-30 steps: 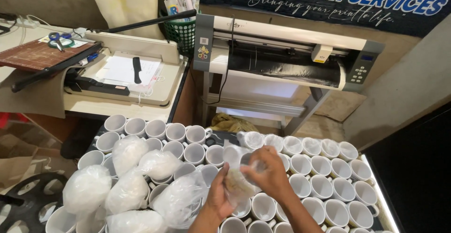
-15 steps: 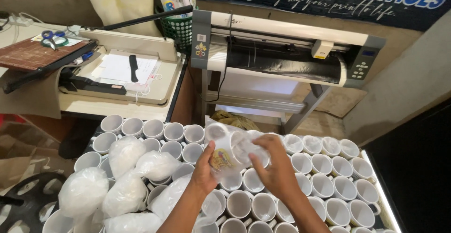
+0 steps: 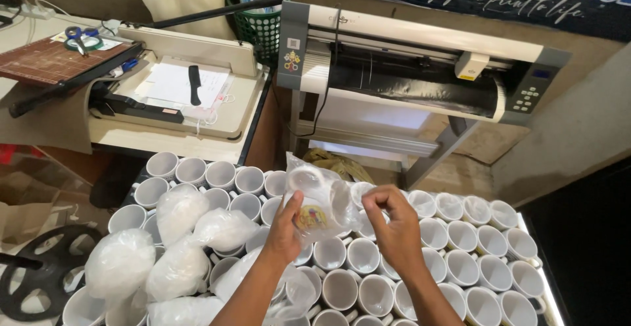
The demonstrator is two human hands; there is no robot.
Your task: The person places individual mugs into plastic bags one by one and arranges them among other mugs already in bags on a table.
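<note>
Both grips closed on one thing: left hand [image 3: 284, 229] cups the mug [image 3: 314, 209] from below-left, right hand [image 3: 393, 226] pinches the clear bag [image 3: 342, 198] at its right edge, approx at the mug's rim. Mug is tilted, mouth up and away from me, printed emblem facing me, held above the rows of white mugs [image 3: 420, 247] on the worktop. Vs a sec ago: the mug was low among the rows w/ my hands over it; half a sec ago it was lifted; now it's higher and the bag covers most of it. I read that as bagging nearly done for this one. Bagged mugs [image 3: 177, 234] sit bunched to the left; cutter [image 3: 420, 69] stands behind.
</note>
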